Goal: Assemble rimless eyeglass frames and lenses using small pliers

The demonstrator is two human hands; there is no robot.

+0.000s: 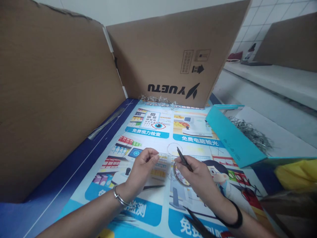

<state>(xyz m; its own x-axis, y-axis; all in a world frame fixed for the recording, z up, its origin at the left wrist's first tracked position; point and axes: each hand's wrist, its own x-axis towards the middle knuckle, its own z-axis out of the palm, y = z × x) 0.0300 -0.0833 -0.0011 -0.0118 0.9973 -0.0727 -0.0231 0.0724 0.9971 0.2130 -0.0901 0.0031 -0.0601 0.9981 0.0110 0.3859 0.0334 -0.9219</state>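
Observation:
My left hand (145,165) is closed in a pinch, thumb against forefinger, on one end of a thin clear strand (163,154) that runs towards the right. My right hand (196,173) grips a slim black pointed tool (184,159), which looks like tweezers, its tip angled up and left. Partly hidden behind the right hand is a round dish (176,173) with small coloured bits. Below the left hand lies a dark, thin, pointed tool (155,187). Dark tool handles or blades (195,222) show at the bottom, their kind unclear.
Tall cardboard panels (158,56) wall off the back and left. A pile of shiny clear bits (158,99) lies along the back panel. Clear strips (106,124) rest at left. An open teal box (230,135) holds tangled silvery strands (250,132); yellow material (297,173) is nearby.

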